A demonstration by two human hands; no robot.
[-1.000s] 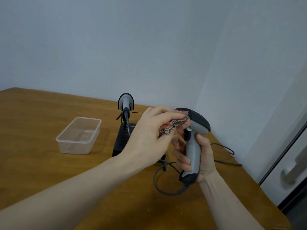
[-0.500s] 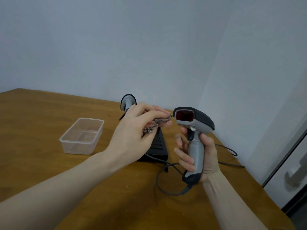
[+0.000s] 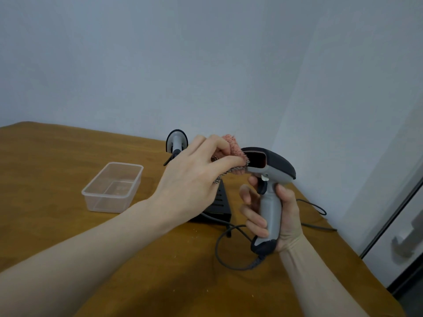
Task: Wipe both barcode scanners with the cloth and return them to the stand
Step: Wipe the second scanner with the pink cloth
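We are holding a scanner upright in our right hand, above the table. The right fingers are wrapping around its grey handle, the index one sitting by the dark trigger. The scanner's dark head is pointing left, its reddish window facing our left hand.

Our left hand is pinching a pinkish cloth, bunched between thumb and fingertips, and we are pressing it against the rim of the scanner's window. Part of the cloth is hanging below the thumb, showing a checked pattern.

A second scanner is sitting in the black stand behind our left hand, near the wall; the hand is hiding most of the stand. A grey cable is looping on the table from the base of the held scanner.

A clear plastic tub is sitting on the table left of the stand, well apart from both hands.
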